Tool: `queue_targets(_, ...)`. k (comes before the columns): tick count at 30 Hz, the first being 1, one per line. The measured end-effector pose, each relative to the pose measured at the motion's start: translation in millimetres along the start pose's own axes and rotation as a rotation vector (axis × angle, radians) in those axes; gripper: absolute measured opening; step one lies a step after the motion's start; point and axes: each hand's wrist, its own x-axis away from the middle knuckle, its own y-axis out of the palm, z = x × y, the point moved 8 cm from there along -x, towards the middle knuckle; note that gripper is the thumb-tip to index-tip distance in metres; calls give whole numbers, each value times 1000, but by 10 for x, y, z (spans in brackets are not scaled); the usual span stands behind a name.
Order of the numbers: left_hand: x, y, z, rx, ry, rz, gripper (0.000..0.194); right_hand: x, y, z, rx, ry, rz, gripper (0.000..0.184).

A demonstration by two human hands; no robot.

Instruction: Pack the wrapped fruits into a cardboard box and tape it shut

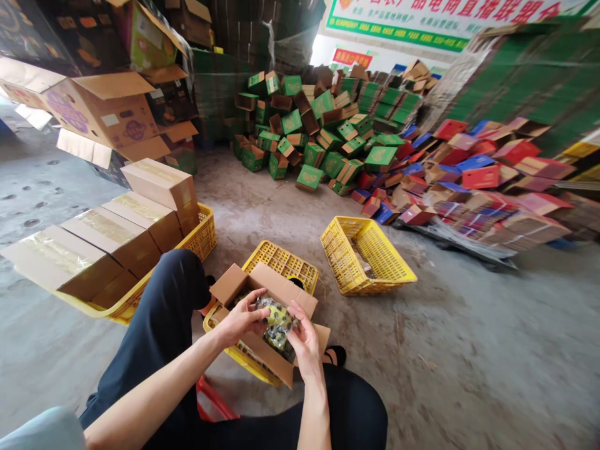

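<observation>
Between my two hands is a clear plastic-wrapped pack of yellow-green fruit with dark round spots; I cannot tell the kind of fruit. My left hand curls around its left side, thumb across the front. On the right side my right hand grips it with bent fingers. The pack is over the mouth of an open cardboard box, whose flaps are spread outward. More wrapped fruit shows inside, partly hidden by my hands. The box rests on a yellow plastic crate between my legs.
At left, several taped cartons stand in a long yellow crate. Another yellow crate sits ahead to the right. Green boxes and red and blue boxes lie heaped behind. Large cartons are stacked at upper left.
</observation>
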Motion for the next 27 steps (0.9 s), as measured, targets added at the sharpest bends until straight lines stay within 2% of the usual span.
queue_targets(2, -17, -19, 35, 6, 36, 6, 100, -21, -79, 52, -25, 12, 57, 53)
queue_targets(5, -13, -23, 113, -4, 98, 3, 111, -24, -152, 172, -79, 92, 123, 62)
queue_targets(9, 29, 70, 184, -23, 136, -56, 117, 17, -83, 289, -132, 226, 99, 63)
queue_targets(14, 40, 177, 195, -1, 156, -104, 114, 45, -21, 277, -168, 259, 83, 45)
queue_targets(17, 9, 120, 152, -36, 172, -45, 103, 31, -51, 272, -154, 229, 85, 45)
queue_targets(20, -22, -28, 88, -100, 185, 66, 91, 12, -116, 311, -113, 201, 108, 46)
queue_targets(24, -50, -188, -76, -99, 44, 146, 93, 1, -239, 335, -84, 156, 213, 44)
queue_targets(27, -42, -117, -206, 1, -119, 58, 79, -9, -227, 278, -54, 120, 208, 39)
